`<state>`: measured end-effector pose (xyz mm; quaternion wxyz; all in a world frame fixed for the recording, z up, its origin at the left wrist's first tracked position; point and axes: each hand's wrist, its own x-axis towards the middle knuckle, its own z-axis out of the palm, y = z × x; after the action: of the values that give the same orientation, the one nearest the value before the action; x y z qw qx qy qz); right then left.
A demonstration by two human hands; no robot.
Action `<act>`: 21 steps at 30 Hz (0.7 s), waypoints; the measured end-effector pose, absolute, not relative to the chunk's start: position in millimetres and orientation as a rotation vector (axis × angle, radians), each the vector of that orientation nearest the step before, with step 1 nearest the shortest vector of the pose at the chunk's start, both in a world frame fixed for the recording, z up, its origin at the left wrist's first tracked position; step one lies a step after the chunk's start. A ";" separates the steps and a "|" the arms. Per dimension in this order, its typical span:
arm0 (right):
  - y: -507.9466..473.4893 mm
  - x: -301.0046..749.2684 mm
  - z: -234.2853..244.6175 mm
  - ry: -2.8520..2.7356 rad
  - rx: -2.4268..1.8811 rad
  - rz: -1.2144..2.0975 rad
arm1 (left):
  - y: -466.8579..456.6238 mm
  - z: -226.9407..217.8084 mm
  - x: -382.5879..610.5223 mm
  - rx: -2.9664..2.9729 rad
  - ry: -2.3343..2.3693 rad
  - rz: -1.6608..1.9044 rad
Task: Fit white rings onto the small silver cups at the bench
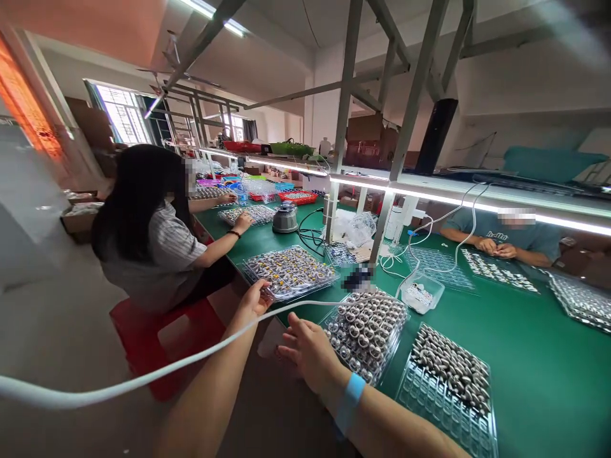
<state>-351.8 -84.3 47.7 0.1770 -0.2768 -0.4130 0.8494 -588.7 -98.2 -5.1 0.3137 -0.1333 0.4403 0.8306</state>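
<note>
My left hand (255,299) grips the near corner of a clear plastic tray (289,273) full of small metal parts, which lies on the green table (525,343). My right hand (308,352) hovers at the table's edge with fingers spread, just left of a second tray (366,327) of round silver parts, and holds nothing. A blue band sits on my right wrist. Further right lies a third tray (449,385), partly filled with silver parts. A white cable (143,377) runs across in front of my arms.
A person on a red stool (157,337) sits at my left, hands on a tray (251,215). Another person (506,245) works across the table at the right. A small clear box (421,291), a grey device (285,218), cables and lit shelf rails stand further back.
</note>
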 end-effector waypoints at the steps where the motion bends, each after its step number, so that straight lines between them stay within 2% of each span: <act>1: -85.6 -365.3 43.3 -1.131 -0.893 2.372 | -102.1 -6.1 -587.4 -0.341 1.165 2.188; 10: -89.3 -429.9 9.3 -0.966 -0.926 2.375 | -139.2 -25.1 -570.7 -0.266 1.181 2.187; 21: -78.7 -459.4 -8.8 -0.751 -0.873 2.345 | -171.9 -37.5 -566.9 -0.177 1.045 2.154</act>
<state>-459.4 -78.7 -8.8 0.2615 -0.3224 -0.2774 0.8664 -566.9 -171.9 -37.5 0.3621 -0.0689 0.4056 0.8365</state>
